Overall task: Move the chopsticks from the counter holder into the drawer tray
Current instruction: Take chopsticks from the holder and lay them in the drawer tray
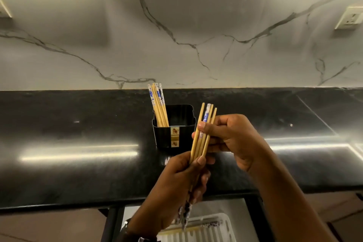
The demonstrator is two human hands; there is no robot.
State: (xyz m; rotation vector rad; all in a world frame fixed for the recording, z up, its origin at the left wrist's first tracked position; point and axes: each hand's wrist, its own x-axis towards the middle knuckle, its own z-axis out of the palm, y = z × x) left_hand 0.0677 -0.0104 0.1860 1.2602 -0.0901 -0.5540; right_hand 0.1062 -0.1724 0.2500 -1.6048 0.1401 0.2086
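Several chopsticks are held above the bench, the right hand pinching their upper part and the left hand closed around their lower part; each grip is shut on the bundle. At 11 o'clock from the hands, a second cluster stands in the black holder. At 6 o'clock, the drawer tray appears to hold some already. Judged state: transfer partly done; held bundle and holder cluster remain.
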